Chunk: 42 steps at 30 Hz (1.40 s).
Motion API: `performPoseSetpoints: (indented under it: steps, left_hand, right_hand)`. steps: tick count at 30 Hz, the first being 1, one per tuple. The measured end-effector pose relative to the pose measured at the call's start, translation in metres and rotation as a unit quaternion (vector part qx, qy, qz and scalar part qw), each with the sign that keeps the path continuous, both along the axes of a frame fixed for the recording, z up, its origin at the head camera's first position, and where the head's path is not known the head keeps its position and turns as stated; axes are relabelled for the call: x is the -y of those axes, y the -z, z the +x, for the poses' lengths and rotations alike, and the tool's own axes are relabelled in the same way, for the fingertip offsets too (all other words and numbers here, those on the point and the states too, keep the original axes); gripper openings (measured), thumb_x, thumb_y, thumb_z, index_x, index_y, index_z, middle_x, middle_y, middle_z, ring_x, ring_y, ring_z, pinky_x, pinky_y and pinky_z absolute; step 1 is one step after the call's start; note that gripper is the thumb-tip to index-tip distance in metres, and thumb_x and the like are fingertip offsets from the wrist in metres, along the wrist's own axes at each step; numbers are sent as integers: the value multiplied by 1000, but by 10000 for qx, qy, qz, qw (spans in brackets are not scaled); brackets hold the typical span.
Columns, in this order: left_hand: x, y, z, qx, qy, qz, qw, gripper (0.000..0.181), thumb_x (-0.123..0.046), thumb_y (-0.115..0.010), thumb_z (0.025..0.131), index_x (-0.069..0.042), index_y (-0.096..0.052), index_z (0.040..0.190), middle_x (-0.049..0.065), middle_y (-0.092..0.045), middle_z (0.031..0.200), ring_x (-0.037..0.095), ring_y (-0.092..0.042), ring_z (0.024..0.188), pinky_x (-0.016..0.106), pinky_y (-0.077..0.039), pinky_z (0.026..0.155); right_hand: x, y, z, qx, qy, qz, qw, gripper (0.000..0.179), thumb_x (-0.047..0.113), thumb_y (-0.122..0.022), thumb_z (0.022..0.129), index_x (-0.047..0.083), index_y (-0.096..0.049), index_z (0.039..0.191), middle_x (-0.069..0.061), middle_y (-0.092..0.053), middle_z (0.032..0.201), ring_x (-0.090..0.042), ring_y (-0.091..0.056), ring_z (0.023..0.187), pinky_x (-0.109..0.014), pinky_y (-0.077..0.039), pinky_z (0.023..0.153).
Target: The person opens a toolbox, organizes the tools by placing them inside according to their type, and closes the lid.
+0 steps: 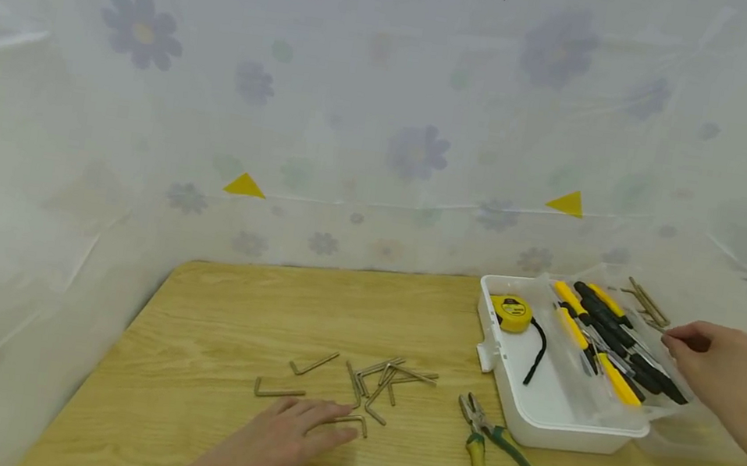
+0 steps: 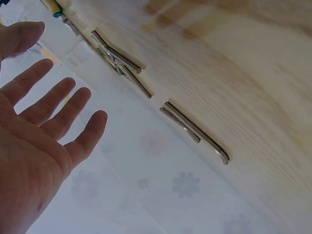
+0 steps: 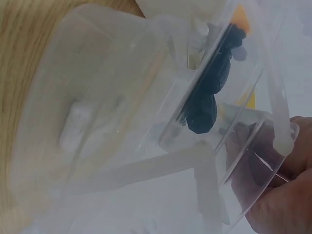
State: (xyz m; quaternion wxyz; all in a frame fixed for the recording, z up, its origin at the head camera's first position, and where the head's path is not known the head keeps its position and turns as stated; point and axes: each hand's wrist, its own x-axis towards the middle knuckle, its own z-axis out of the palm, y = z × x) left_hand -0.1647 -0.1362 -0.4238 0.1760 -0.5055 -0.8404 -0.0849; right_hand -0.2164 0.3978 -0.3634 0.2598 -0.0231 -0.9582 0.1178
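Several L-shaped hex keys lie scattered on the wooden table. My left hand is low over the table beside them, fingers spread and loosely straight; its fingertips overlap one hex key in the head view. The left wrist view shows the palm of that left hand holding nothing. At the right side of the toolbox, my right hand pinches a thin hex key between thumb and forefinger, mostly hidden by the fingers. More hex keys lie in the clear tray just past its fingertips.
The white toolbox holds a yellow tape measure with a black strap. Its clear tray carries yellow and black screwdrivers. Pliers with yellow and green handles lie in front. A patterned plastic sheet hangs behind the table.
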Motion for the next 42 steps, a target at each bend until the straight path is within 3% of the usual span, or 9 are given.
performPoseSetpoints:
  steps: [7,17,20,23,26,29,31,36,42]
  left_hand:
    - [3,-1,2,190,-292,-337,9988,59,-34,-66,83,-28,-45,138,-7,-46,142,13,-51,122,40,-47,94]
    - [5,-1,2,91,-301,-190,9993,61,-33,-68,82,-26,-46,138,-5,-47,142,15,-50,123,40,-47,94]
    - [9,-2,1,105,-429,-129,9989,60,-32,-71,79,-27,-49,135,-4,-49,139,15,-52,121,39,-48,91]
    - [19,-3,1,305,-687,-48,9972,62,-30,-72,79,-29,-48,136,-4,-49,140,15,-53,120,43,-49,89]
    - [31,-5,1,443,-1031,22,9937,62,-30,-72,79,-31,-48,136,-5,-49,140,15,-53,120,45,-49,89]
    - [41,-5,0,281,-1285,56,9913,58,-32,-72,79,-28,-52,133,-5,-51,137,14,-53,120,43,-48,90]
    - [47,-5,0,161,-1369,65,9904,58,-32,-72,78,-26,-54,132,-4,-52,136,14,-53,119,41,-48,89]
    - [55,-3,-1,-47,-1342,119,9909,64,-30,-74,76,-27,-51,135,-3,-53,136,15,-55,117,40,-50,85]
    - [54,-4,0,12,-1411,112,9899,61,-31,-74,77,-28,-52,134,-4,-51,137,14,-54,118,38,-50,85]
  right_hand:
    - [-4,-5,-12,454,-315,458,9974,16,8,-65,84,-5,-72,89,-18,-67,67,-11,-42,43,-27,-28,41]
    - [-6,-9,-13,962,-426,370,9938,30,-1,-44,80,-9,-71,92,-29,-62,86,-16,-36,47,-26,-23,45]
    - [10,-12,-10,585,-276,128,9978,32,1,-43,81,-8,-70,96,-29,-64,85,-14,-33,46,-26,-22,44]
    - [36,-9,-5,-368,-456,-12,9983,24,2,-52,80,-3,-72,92,-28,-64,89,-11,-34,45,-25,-24,42]
    - [69,1,-1,-1375,-1137,75,9839,18,1,-60,74,2,-73,87,-20,-66,88,-13,-44,50,-22,-27,42]
    - [110,15,4,-1715,-1953,235,9653,19,0,-66,69,5,-73,86,-11,-65,89,-17,-53,65,-20,-34,48]
    - [140,24,10,-1498,-2392,278,9589,22,2,-70,68,8,-73,90,-8,-65,93,-19,-57,78,-22,-41,53]
    - [203,42,16,235,-3179,675,9454,42,17,-74,77,20,-65,117,-10,-57,121,-24,-56,106,-34,-52,72]
    - [246,57,-9,2287,-3703,1074,8939,59,19,-61,89,20,-41,144,-23,-34,147,-46,-37,131,-58,-41,98]
